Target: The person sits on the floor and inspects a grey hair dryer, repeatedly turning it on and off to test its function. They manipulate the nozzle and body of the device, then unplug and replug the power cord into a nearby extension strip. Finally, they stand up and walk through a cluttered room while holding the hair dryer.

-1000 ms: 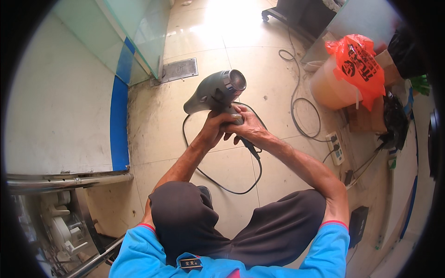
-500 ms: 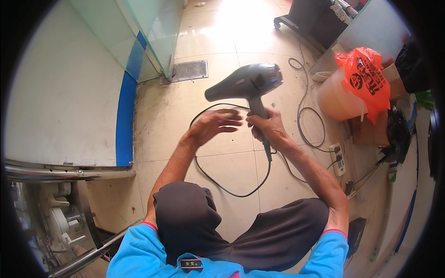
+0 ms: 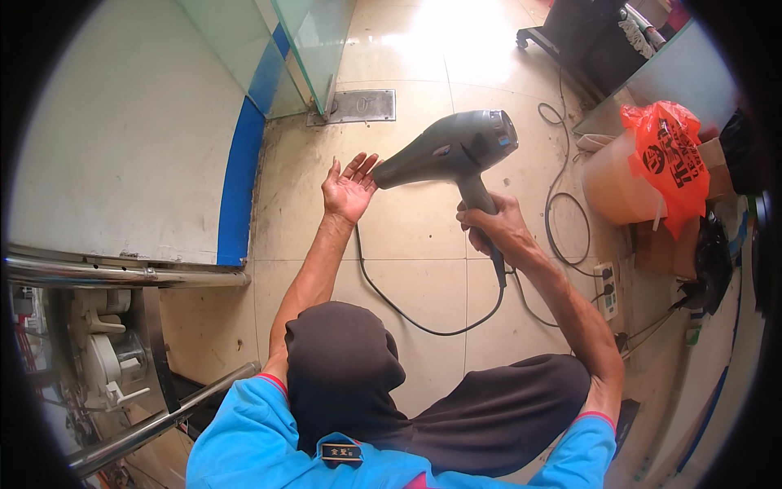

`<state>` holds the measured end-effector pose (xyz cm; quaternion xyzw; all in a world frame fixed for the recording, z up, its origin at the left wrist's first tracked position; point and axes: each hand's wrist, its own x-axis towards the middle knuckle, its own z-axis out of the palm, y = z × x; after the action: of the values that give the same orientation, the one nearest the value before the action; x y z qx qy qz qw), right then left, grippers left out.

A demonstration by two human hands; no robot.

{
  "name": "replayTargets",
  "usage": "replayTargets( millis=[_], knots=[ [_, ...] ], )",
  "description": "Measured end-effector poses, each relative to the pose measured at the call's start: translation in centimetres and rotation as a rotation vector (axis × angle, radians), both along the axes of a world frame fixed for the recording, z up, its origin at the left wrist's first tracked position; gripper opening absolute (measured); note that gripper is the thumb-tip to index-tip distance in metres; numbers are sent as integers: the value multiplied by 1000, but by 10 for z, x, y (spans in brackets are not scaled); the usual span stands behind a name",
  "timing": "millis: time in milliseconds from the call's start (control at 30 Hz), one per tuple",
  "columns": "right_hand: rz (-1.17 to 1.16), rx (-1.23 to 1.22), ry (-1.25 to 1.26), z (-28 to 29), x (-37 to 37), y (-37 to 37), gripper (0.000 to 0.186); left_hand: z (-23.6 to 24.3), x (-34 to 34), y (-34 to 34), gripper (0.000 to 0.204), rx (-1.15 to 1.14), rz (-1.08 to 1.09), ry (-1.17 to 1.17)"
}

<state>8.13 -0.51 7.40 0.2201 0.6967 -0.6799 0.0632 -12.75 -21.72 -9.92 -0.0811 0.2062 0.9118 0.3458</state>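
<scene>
A dark grey hair dryer (image 3: 444, 153) is held up over the tiled floor, its nozzle pointing left and slightly down. My right hand (image 3: 498, 226) is wrapped round its handle. From the handle's lower end a black cord (image 3: 407, 321) loops left across the floor. My left hand (image 3: 350, 191) is open with the palm turned up and the fingers spread, right at the nozzle's mouth. Whether the fingertips touch the nozzle I cannot tell.
At the right, an orange plastic bag (image 3: 673, 163) hangs over a pale bucket (image 3: 619, 181). A white power strip (image 3: 606, 292) with plugs in it lies below. A glass door (image 3: 314, 53) and a metal floor plate (image 3: 364, 106) are at far left; a steel rail (image 3: 130, 275) runs nearer.
My left hand has moved left and away to the nozzle and turned its palm up. The hair dryer has shifted a little right in view, still in my right hand.
</scene>
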Motion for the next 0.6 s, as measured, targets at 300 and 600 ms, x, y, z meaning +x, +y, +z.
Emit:
replayTargets(
  millis=[300, 600],
  knots=[
    [-64, -48, 19, -11, -1, 4, 23, -14, -10, -2, 26, -567, 342, -34],
    [-271, -162, 74, -23, -6, 18, 22, 60, 40, 22, 18, -758, 594, 675]
  ],
)
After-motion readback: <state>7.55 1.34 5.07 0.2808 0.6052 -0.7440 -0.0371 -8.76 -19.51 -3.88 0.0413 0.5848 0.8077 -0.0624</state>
